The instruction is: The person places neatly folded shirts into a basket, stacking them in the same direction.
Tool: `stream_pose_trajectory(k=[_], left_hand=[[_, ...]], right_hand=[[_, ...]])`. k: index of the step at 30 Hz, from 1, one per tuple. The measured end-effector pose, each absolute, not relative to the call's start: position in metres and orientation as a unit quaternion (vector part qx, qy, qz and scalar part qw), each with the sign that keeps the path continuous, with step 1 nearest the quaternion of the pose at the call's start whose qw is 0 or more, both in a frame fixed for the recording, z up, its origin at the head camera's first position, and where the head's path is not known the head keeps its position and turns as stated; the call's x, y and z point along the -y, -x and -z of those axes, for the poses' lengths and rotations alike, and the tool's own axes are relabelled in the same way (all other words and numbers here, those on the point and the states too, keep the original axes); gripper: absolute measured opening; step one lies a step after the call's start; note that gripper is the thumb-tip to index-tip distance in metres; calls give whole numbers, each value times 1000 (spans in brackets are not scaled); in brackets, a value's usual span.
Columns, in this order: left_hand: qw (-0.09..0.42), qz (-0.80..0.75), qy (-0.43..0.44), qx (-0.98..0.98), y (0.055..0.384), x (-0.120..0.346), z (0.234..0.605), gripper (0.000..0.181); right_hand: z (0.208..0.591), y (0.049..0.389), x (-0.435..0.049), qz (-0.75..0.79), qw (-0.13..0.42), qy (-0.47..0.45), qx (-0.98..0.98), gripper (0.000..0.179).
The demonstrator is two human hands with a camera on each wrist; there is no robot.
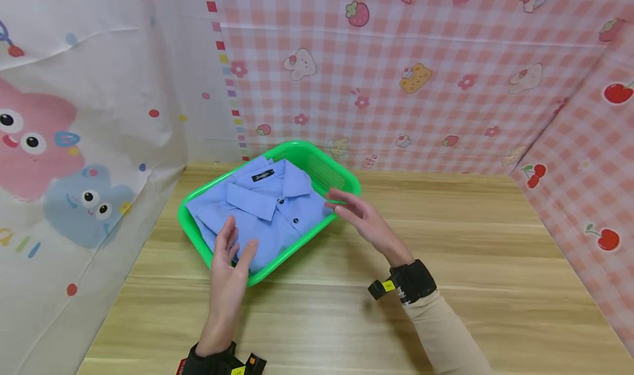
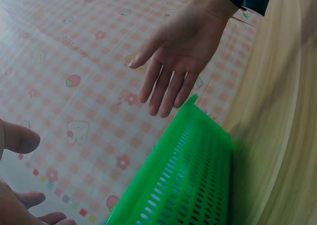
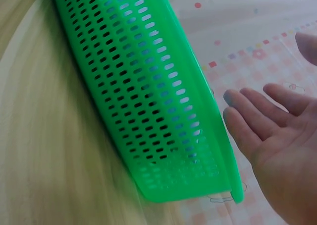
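Note:
A folded light blue shirt [image 1: 260, 212] with a collar, dark buttons and a black label lies in a green plastic basket [image 1: 299, 243]. My left hand [image 1: 231, 259] is over the basket's near left rim, fingers extended and thumb apart, holding nothing. At the basket's right end my right hand [image 1: 361, 218] hovers by the rim, its fingers loosely extended with nothing in them. In the left wrist view, the right hand [image 2: 181, 51] shows a bare palm above the basket's corner. The right wrist view shows the perforated basket side [image 3: 129, 86] beside the right hand [image 3: 282, 136].
The basket stands on a wood-grain table [image 1: 470, 243], near its back left corner. Behind it hangs a pink checked cloth [image 1: 376, 77]. A white cartoon-printed sheet [image 1: 119, 132] covers the left side, and another printed sheet [image 1: 584, 199] borders the right.

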State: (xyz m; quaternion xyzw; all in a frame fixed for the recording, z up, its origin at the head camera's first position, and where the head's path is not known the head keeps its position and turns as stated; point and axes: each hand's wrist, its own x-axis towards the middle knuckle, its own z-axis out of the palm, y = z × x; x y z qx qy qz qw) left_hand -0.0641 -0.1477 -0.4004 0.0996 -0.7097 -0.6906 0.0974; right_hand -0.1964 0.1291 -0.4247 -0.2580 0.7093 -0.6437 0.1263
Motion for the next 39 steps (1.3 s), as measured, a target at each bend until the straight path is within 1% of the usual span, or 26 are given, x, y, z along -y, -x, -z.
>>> stream_pose_trajectory(k=[7,12,21,28,32,35,39], left_hand=[[108,703,-73,699,64,142,404,68],[97,723,-52,682,62,139,405,67],[95,700,-7,708,62,135,412,61],[109,679,26,725,62,133,418,59],[127,660,49,739,63,131,421,59],[135,640,63,754,64,129,424,60],[123,615,73,775,63,127,423,61]], right_hand=[[428,186,-138,649,142,280,-693,51],[432,179,-143,640,151,278,-700,50],[440,168,-152,632,146,295,-702,52],[449,160,-160,633,150,288,-703,50],[450,156,-165,633,152,277,-707,51],[449,153,-169,617,145,271,-724,51],[449,149,-174,574,124,266,-764,50]])
